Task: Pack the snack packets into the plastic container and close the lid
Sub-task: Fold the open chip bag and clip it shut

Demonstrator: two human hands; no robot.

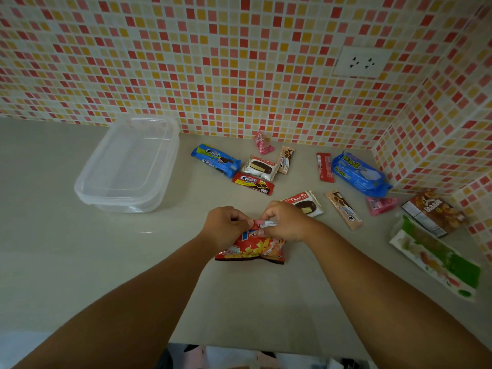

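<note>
Both hands, left hand (226, 225) and right hand (286, 222), pinch the red chip bag's (251, 249) top edge over the table (80, 262). Left of it, the plastic container (127, 166) sits lidded, seemingly empty; nothing looks packed, small packets (255, 182) lie scattered.

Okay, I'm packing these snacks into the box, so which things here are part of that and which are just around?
Part of the job:
clear plastic container, lid on
red chips packet, pinched by left hand and right hand
other snack packets on the counter, such as the blue cookie pack

Just around:
wall socket
tiled wall
</note>
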